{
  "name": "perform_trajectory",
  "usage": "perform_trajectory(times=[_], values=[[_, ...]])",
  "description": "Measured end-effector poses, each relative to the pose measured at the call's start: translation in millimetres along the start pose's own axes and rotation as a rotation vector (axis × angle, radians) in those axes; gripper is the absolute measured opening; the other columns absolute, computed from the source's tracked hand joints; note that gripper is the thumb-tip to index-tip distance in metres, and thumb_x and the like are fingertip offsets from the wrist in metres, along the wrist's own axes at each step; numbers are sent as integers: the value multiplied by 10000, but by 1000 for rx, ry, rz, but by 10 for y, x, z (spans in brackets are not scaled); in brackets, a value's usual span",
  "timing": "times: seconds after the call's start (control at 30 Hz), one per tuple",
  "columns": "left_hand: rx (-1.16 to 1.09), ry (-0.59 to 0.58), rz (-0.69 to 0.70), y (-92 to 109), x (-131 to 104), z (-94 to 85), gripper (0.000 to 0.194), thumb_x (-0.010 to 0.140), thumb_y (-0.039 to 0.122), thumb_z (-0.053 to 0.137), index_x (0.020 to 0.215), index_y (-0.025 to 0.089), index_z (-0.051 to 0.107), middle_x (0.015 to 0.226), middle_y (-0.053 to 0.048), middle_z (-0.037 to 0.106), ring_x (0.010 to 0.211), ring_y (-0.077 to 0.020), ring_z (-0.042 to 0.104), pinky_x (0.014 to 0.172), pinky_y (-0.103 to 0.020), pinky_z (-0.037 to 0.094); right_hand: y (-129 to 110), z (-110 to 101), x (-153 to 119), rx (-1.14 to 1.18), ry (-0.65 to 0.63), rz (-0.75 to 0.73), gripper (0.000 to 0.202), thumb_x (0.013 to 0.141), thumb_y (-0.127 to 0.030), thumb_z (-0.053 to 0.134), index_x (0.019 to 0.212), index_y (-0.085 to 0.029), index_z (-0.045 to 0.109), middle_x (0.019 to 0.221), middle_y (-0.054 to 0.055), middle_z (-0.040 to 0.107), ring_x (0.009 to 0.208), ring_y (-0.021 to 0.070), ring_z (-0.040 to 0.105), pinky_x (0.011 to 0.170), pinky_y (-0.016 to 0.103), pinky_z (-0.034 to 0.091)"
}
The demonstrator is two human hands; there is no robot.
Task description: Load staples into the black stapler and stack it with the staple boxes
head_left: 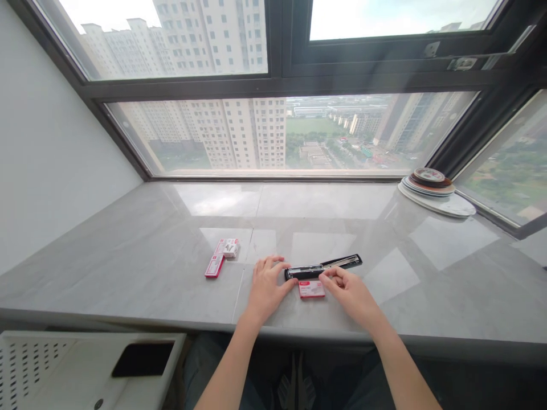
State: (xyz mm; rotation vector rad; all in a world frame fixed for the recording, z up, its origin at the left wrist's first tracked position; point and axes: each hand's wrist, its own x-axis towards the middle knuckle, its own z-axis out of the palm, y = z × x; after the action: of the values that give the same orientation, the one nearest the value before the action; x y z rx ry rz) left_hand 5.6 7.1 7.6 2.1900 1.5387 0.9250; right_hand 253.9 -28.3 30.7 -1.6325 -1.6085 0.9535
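A black stapler (303, 273) lies folded open on the grey ledge, its metal inner parts facing up and its other arm (344, 262) angled off to the right. My left hand (268, 285) grips the stapler's left end between thumb and fingers. Near the hinge, my right hand (344, 287) is closed in a pinch against the stapler's near side. Whatever its fingertips hold, if anything, is too small to make out. Just in front of the stapler, between my hands, sits a red-and-white staple box (311, 290).
To the left, more red-and-white boxes (214, 266) lie together with a small white box (231, 248). Stacked round plates or mats (431, 191) stand at the back right by the window. A dark phone-like slab (143, 359) rests on a white surface (68, 376) below the ledge.
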Motion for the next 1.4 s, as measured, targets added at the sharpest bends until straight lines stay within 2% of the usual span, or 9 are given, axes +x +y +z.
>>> perform_trajectory(times=[0.1, 0.23, 0.47, 0.67, 0.83, 1.03, 1.13, 1.27, 1.4], values=[[9, -14, 4, 6, 11, 3, 241, 907, 404, 734, 1141, 353, 710, 1357, -21, 606, 1306, -289, 492, 1137, -499, 375, 259, -264, 46, 64, 66, 144, 524, 898, -676, 585, 1076, -198, 708, 570, -30, 499, 505, 149, 421, 483, 273, 310], [28, -25, 15, 35, 31, -8, 250, 922, 383, 713, 1171, 368, 699, 1361, -11, 608, 1300, -281, 497, 1133, -495, 378, 243, -439, 271, 270, 35, 52, 602, 863, -652, 654, 1271, -209, 674, 774, 13, 625, 574, 138, 455, 507, 269, 353], [52, -30, 19, 44, 47, 1, 262, 909, 374, 720, 1171, 369, 700, 1350, -14, 614, 1253, -284, 524, 1098, -499, 413, -270, -115, 541, -108, -95, -254, 228, 815, -417, 752, 963, -243, 748, 662, -52, 543, 637, 133, 486, 611, 259, 346], [45, -10, 25, 47, 46, -1, 266, 900, 323, 714, 1160, 316, 661, 1338, -37, 612, 1273, -292, 518, 1117, -513, 405, -336, -36, 507, -254, -139, -337, 140, 847, -296, 687, 967, -244, 738, 763, -25, 614, 690, 143, 548, 636, 257, 350], [-11, 57, 43, 220, -29, -78, 385, 936, 88, 465, 1226, 287, 622, 1332, -64, 610, 1258, -254, 552, 1100, -492, 452, -161, -183, 520, -294, 32, -197, 208, 872, -423, 673, 963, -238, 699, 739, -15, 620, 690, 167, 570, 642, 270, 359], [-2, -317, 400, 531, -125, -13, 857, 701, -86, 401, 1358, 425, 602, 1621, 98, 408, 1488, -227, 380, 1262, -526, 312, 154, -187, 567, -134, 151, -22, 408, 849, -575, 677, 1034, -212, 660, 577, -74, 464, 570, 159, 503, 570, 271, 349], [14, -320, 319, 474, -99, -45, 786, 758, -22, 474, 1404, 415, 566, 1663, 79, 341, 1512, -259, 350, 1267, -543, 295, 274, -174, 506, 14, 145, 10, 538, 866, -637, 646, 1152, -182, 670, 552, -87, 405, 553, 152, 463, 558, 269, 360], [34, -231, 135, 248, -28, -227, 701, 789, 131, 614, 1442, 377, 542, 1511, -13, 537, 1399, -292, 474, 1221, -519, 361, 338, -85, 343, 174, 118, 56, 628, 910, -648, 596, 1307, -164, 648, 594, -77, 432, 525, 131, 452, 535, 264, 389], [20, -237, 102, 169, 25, -280, 750, 776, 172, 653, 1484, 370, 505, 1397, -7, 615, 1331, -280, 497, 1187, -472, 390, 233, 125, 204, 287, 2, 73, 692, 949, -625, 556, 1475, -175, 552, 654, -61, 490, 504, 129, 518, 492, 254, 399]])
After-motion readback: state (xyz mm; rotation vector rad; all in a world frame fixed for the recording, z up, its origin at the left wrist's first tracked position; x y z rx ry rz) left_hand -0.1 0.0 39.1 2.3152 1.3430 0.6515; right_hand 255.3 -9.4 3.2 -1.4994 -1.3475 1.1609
